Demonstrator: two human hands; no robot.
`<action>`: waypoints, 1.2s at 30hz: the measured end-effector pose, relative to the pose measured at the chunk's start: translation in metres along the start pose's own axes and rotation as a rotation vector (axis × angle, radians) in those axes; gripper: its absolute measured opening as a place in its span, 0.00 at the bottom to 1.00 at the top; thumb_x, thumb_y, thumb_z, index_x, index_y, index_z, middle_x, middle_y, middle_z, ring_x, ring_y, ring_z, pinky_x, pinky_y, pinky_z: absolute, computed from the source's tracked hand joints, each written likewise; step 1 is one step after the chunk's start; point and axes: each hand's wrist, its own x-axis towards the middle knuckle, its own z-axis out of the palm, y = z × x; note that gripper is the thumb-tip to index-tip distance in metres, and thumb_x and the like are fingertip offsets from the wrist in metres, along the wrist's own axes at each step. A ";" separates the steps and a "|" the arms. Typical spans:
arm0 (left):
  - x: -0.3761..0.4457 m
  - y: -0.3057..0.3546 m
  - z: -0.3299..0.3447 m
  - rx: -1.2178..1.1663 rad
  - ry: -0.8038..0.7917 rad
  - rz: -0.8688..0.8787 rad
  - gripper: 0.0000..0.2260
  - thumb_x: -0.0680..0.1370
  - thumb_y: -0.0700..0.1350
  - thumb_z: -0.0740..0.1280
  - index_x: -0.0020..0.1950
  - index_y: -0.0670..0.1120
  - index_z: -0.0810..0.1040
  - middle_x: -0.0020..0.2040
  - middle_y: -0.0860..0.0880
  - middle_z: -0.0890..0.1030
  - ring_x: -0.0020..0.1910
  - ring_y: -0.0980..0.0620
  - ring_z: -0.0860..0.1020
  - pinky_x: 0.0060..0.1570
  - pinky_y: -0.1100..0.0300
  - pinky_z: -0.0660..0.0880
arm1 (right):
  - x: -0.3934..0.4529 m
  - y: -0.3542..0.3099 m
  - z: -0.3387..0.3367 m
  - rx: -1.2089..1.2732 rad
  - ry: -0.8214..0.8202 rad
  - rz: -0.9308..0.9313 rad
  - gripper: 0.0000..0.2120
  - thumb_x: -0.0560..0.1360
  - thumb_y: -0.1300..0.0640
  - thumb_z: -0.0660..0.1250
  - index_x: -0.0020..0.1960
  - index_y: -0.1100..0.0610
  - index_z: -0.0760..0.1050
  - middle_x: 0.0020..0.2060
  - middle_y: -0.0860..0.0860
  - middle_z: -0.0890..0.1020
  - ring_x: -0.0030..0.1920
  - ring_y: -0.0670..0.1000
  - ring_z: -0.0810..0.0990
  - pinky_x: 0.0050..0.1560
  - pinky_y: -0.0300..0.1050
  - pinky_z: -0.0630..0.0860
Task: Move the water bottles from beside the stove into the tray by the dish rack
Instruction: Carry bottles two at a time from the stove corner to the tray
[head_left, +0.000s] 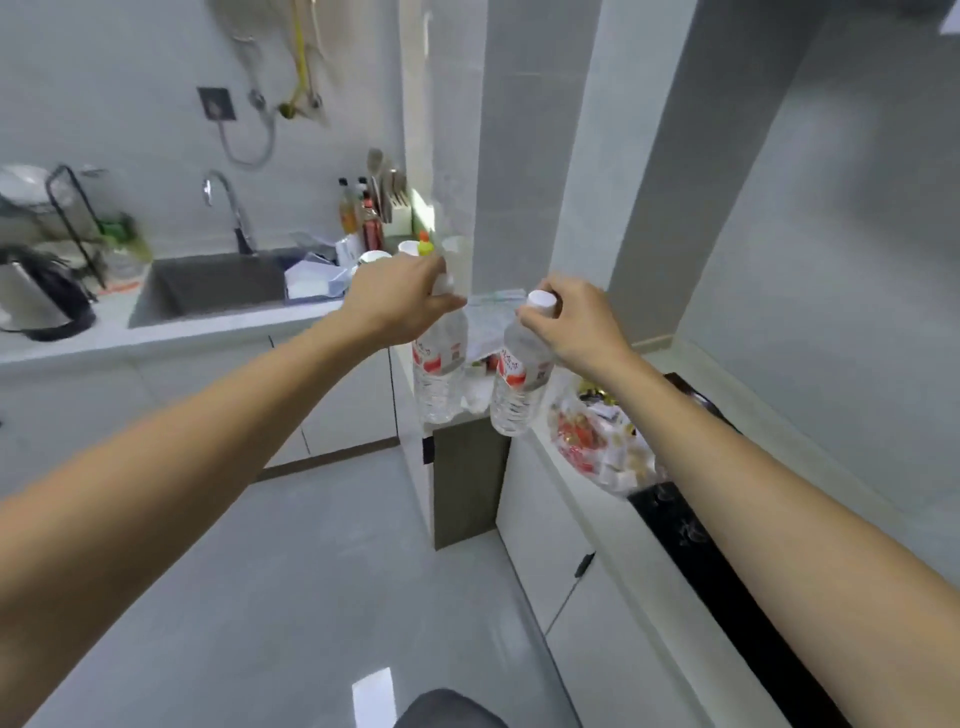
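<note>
Two clear water bottles with red-and-white labels, writing too blurred to read. Left hand (395, 306) grips one bottle (439, 374) by its neck; right hand (576, 325) grips the other bottle (519, 384) likewise, both hanging above the counter (524, 312).

A steel kettle (39, 299) stands left of the sink (218, 283); a snack bag (597, 441) lies beside the black stove (727, 571).

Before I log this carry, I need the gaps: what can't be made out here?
Head view only:
- Left bottle: cap and neck hidden by the left hand.
- Both labels: blurred, unreadable.
- Tray by the dish rack: not identifiable; that corner is blurred.
- Stove: partly behind the right forearm.
</note>
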 end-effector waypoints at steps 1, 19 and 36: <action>0.001 -0.022 -0.007 0.013 0.011 -0.014 0.19 0.81 0.62 0.64 0.51 0.46 0.72 0.51 0.43 0.82 0.50 0.39 0.79 0.41 0.50 0.69 | 0.013 -0.018 0.014 0.001 -0.014 -0.023 0.14 0.72 0.42 0.70 0.43 0.53 0.75 0.38 0.48 0.81 0.42 0.55 0.80 0.42 0.55 0.79; -0.029 -0.371 -0.073 0.262 0.108 -0.560 0.22 0.80 0.67 0.62 0.47 0.48 0.72 0.43 0.48 0.79 0.41 0.44 0.74 0.37 0.51 0.66 | 0.194 -0.283 0.317 0.256 -0.385 -0.535 0.11 0.73 0.39 0.69 0.41 0.46 0.75 0.39 0.44 0.82 0.44 0.51 0.80 0.44 0.54 0.79; -0.110 -0.639 -0.115 0.373 0.160 -1.110 0.19 0.81 0.65 0.61 0.50 0.48 0.73 0.43 0.51 0.78 0.44 0.45 0.76 0.39 0.52 0.66 | 0.252 -0.535 0.592 0.427 -0.765 -0.849 0.11 0.73 0.43 0.70 0.40 0.48 0.73 0.35 0.45 0.78 0.38 0.51 0.78 0.35 0.47 0.71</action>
